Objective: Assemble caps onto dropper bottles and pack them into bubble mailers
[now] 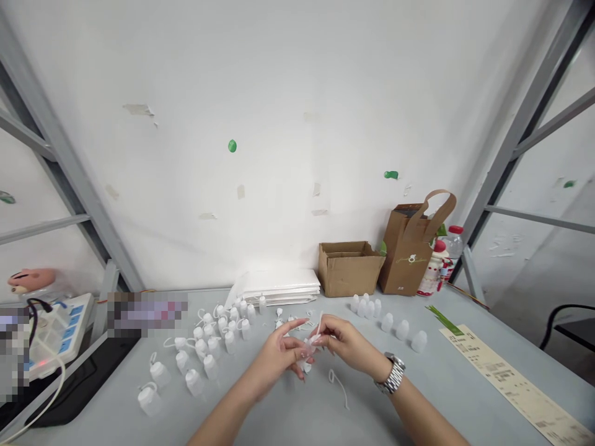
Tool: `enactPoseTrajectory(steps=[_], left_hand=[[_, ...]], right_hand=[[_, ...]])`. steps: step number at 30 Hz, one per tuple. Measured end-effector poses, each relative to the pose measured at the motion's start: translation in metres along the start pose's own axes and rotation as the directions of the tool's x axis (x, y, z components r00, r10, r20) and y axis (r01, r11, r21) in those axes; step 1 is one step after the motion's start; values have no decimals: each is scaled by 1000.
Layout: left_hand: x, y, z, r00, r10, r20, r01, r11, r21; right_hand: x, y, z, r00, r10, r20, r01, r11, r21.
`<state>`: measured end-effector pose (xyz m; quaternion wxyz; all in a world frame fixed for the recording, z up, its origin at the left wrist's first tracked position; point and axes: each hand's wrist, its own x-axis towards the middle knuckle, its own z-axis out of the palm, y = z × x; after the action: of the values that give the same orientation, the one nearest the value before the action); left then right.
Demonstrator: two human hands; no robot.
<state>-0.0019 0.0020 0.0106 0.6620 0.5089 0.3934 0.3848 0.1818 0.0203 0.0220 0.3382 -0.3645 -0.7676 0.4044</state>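
Both hands point(279, 352) point(346, 342), fingers point(294, 355) pinching translucent plastic piece point(307, 349), frosted egg-shaped domes point(419, 342), grey tabletop point(385, 378)

Head-worn view, forward (and downward)

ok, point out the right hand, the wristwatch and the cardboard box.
Right hand point(344, 341), head view: back of the hand.
Wristwatch point(395, 374), head view: metal band.
Cardboard box point(349, 277), head view: front wall.

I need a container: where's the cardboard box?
In the head view, the box stands right of centre, between the white stack and the brown bag.
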Motion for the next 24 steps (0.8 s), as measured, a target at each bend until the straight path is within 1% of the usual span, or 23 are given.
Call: enactPoseTrajectory(steps=[2, 5, 8, 11, 14, 16, 18, 21, 24], left_hand=[[3, -4, 1, 999, 26, -44, -25, 1000, 18], [6, -10, 2, 989, 65, -133, -59, 997, 49], [8, -17, 2, 973, 125, -194, -103, 987, 123], [8, -22, 0, 959, 167, -227, -113, 966, 232], [7, -25, -2, 939, 246, -240, -147, 919, 367], [6, -25, -4, 917, 321, -238, -183, 867, 463], [5, -24, -5, 897, 366, -249, -191, 827, 529], [5, -23, -6, 881, 384, -275, -176, 807, 563], [5, -22, -6, 877, 391, -279, -175, 801, 573]], right_hand=[[0, 1, 5, 999, -8, -46, 3, 996, -92], [1, 3, 14, 996, 18, -91, -34, 983, -178], [1, 6, 22, 991, 51, -123, -75, 978, -197], [2, 7, 23, 986, 72, -153, -99, 980, -175], [4, 7, 17, 974, 102, -202, -123, 988, -92], [6, 6, 11, 956, 130, -263, -127, 991, 28], [9, 7, 4, 930, 166, -327, -119, 980, 160], [12, 10, -2, 896, 218, -386, -110, 953, 283], [13, 11, 0, 868, 264, -421, -126, 937, 327]])
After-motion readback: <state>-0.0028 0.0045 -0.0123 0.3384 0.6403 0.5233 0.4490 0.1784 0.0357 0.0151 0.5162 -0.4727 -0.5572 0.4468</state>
